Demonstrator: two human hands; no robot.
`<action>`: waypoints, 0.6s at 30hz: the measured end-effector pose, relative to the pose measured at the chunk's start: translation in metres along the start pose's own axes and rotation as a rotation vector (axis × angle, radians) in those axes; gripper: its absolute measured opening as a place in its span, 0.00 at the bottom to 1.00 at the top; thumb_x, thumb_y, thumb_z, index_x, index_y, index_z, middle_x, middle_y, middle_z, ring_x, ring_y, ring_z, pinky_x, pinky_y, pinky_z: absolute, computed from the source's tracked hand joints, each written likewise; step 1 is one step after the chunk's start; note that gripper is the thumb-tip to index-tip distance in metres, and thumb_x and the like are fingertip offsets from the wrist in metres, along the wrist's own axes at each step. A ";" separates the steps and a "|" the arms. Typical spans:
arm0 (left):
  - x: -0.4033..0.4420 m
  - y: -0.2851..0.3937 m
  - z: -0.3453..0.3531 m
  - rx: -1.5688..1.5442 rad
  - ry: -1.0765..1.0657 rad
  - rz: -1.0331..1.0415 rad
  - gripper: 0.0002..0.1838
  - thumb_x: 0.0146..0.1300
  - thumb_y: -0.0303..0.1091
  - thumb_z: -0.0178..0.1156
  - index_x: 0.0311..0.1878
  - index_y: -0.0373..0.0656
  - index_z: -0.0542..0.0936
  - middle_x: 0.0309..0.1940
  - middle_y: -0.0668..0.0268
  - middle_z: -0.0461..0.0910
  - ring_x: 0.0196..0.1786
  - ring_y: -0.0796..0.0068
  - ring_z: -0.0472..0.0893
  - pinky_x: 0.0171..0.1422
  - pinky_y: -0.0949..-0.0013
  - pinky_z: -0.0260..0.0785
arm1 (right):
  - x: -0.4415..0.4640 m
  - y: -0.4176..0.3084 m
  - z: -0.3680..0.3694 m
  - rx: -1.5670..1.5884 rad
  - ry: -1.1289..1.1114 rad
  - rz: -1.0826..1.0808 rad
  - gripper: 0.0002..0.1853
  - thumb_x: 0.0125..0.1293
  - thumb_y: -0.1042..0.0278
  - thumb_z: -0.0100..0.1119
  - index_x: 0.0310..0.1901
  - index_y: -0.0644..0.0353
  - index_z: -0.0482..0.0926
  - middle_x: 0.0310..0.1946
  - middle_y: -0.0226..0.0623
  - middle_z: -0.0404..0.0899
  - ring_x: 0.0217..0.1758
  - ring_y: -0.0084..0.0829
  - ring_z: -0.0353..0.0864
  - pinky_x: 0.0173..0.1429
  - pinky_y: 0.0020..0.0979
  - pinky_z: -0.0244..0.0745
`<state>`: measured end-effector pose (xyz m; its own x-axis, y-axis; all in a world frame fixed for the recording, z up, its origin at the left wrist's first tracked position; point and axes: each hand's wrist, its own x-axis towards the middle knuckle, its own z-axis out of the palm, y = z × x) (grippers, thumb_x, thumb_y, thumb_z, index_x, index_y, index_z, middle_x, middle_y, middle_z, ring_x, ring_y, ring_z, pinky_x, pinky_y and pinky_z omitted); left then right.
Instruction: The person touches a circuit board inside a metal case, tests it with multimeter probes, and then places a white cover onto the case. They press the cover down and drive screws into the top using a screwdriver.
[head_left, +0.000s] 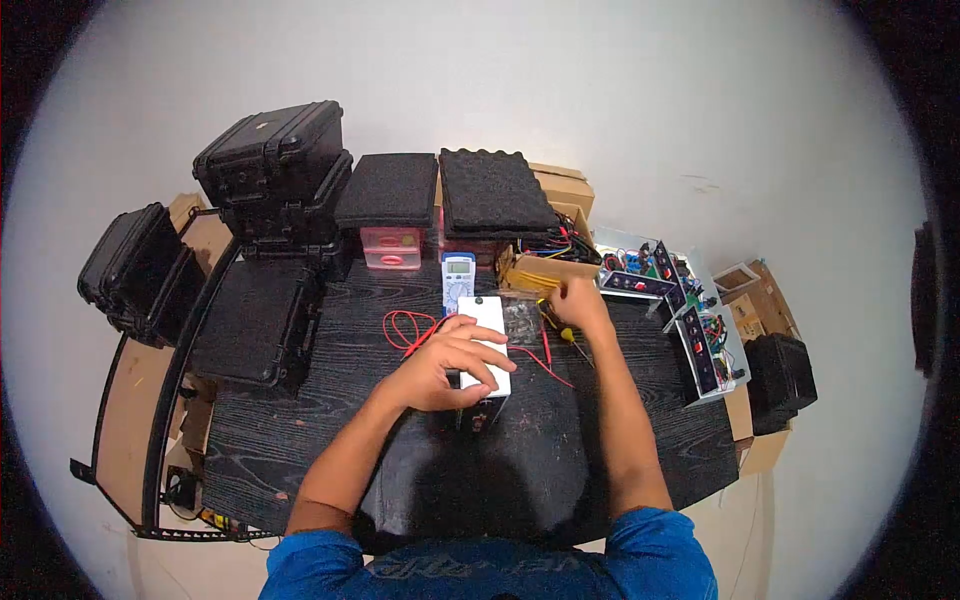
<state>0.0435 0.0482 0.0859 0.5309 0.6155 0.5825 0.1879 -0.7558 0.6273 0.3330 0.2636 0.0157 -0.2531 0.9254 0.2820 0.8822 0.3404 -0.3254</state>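
A white metal box (484,316) with a dark front and a black knob at its far end stands near the middle of the table. My left hand (446,366) lies across it, fingers curled over the top toward the right edge and thumb near the front. Farther right, my right hand (580,302) is closed beside a clear plastic bag (521,322); what its fingers hold is hidden. Just below that hand is a screwdriver (569,335) with a yellow and black handle. Behind the box lies a blue and white multimeter (458,282), with red test leads (408,333) spread around.
Black hard cases (270,160) are stacked at the left. Foam sheets (495,192) rest above pink-fronted drawers (391,248) at the back. A cardboard box (560,266) holds cables. Open metal housings (708,352) with circuit boards line the right edge of the dark table (335,400).
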 end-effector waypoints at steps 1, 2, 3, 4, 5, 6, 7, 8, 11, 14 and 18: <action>0.000 -0.001 0.000 0.005 -0.006 0.004 0.07 0.52 0.28 0.75 0.31 0.53 0.89 0.55 0.72 0.92 0.73 0.59 0.79 0.81 0.45 0.52 | -0.008 0.011 0.006 -0.073 -0.087 0.051 0.13 0.66 0.60 0.66 0.42 0.62 0.89 0.42 0.56 0.90 0.49 0.57 0.90 0.54 0.55 0.84; 0.000 -0.001 -0.001 0.009 -0.013 0.007 0.07 0.51 0.28 0.75 0.32 0.53 0.89 0.55 0.72 0.92 0.73 0.59 0.79 0.81 0.45 0.52 | -0.017 0.020 0.011 -0.146 -0.174 0.103 0.13 0.65 0.60 0.67 0.43 0.62 0.89 0.43 0.54 0.90 0.51 0.56 0.90 0.56 0.53 0.84; 0.001 -0.002 -0.001 0.015 -0.020 0.011 0.08 0.51 0.27 0.76 0.33 0.53 0.89 0.56 0.72 0.92 0.73 0.59 0.79 0.81 0.45 0.52 | -0.025 0.023 0.012 -0.217 -0.260 0.154 0.14 0.64 0.60 0.67 0.44 0.61 0.89 0.44 0.52 0.90 0.52 0.55 0.90 0.58 0.52 0.84; 0.001 0.000 -0.001 0.014 -0.021 -0.002 0.09 0.51 0.28 0.76 0.34 0.54 0.89 0.56 0.72 0.92 0.73 0.59 0.79 0.81 0.45 0.51 | -0.030 0.025 0.014 -0.185 -0.254 0.152 0.15 0.64 0.60 0.68 0.47 0.60 0.89 0.46 0.52 0.90 0.54 0.55 0.89 0.60 0.52 0.84; 0.002 0.002 -0.001 0.014 -0.022 -0.015 0.10 0.51 0.28 0.76 0.36 0.54 0.88 0.57 0.73 0.92 0.74 0.60 0.79 0.82 0.44 0.51 | -0.035 0.026 0.017 -0.153 -0.249 0.150 0.17 0.64 0.59 0.69 0.50 0.59 0.88 0.48 0.52 0.90 0.55 0.54 0.89 0.61 0.52 0.83; 0.003 0.004 -0.001 0.015 -0.023 -0.028 0.11 0.51 0.28 0.76 0.37 0.54 0.88 0.57 0.73 0.91 0.74 0.60 0.79 0.82 0.44 0.51 | -0.038 0.024 0.019 -0.120 -0.243 0.147 0.19 0.63 0.58 0.69 0.52 0.57 0.88 0.50 0.52 0.90 0.56 0.54 0.89 0.62 0.52 0.83; 0.002 0.003 -0.001 0.011 -0.021 -0.032 0.11 0.51 0.28 0.76 0.38 0.54 0.88 0.57 0.73 0.91 0.74 0.60 0.79 0.82 0.44 0.51 | -0.040 0.024 0.019 -0.086 -0.237 0.145 0.21 0.63 0.57 0.70 0.55 0.56 0.88 0.52 0.53 0.89 0.57 0.54 0.88 0.64 0.52 0.82; 0.001 0.002 0.000 0.006 -0.020 -0.036 0.12 0.51 0.28 0.76 0.38 0.54 0.88 0.58 0.73 0.91 0.74 0.60 0.78 0.82 0.44 0.50 | -0.041 0.024 0.018 -0.071 -0.241 0.132 0.21 0.63 0.57 0.70 0.56 0.56 0.88 0.53 0.52 0.89 0.57 0.54 0.88 0.64 0.52 0.82; 0.000 0.000 0.001 0.006 -0.021 -0.045 0.12 0.51 0.29 0.77 0.39 0.53 0.87 0.58 0.73 0.91 0.75 0.60 0.78 0.83 0.44 0.50 | -0.042 0.018 0.002 -0.074 -0.291 0.115 0.24 0.65 0.58 0.68 0.62 0.53 0.87 0.54 0.55 0.88 0.59 0.55 0.87 0.65 0.51 0.81; 0.000 0.001 0.001 0.011 -0.027 -0.051 0.11 0.51 0.30 0.77 0.38 0.53 0.87 0.58 0.73 0.91 0.75 0.60 0.77 0.83 0.44 0.49 | -0.028 0.030 -0.009 -0.100 -0.443 0.009 0.23 0.67 0.58 0.65 0.62 0.54 0.87 0.52 0.56 0.89 0.58 0.55 0.88 0.65 0.51 0.82; 0.000 0.000 0.000 0.009 -0.021 -0.047 0.11 0.51 0.30 0.76 0.38 0.53 0.87 0.58 0.73 0.91 0.75 0.60 0.77 0.83 0.43 0.49 | -0.016 0.028 -0.040 -0.105 -0.763 0.176 0.21 0.67 0.59 0.59 0.58 0.58 0.88 0.42 0.53 0.91 0.45 0.47 0.92 0.54 0.45 0.84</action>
<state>0.0435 0.0482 0.0853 0.5389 0.6454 0.5413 0.2203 -0.7282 0.6490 0.3774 0.2510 0.0385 -0.2753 0.8356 -0.4754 0.9578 0.1962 -0.2099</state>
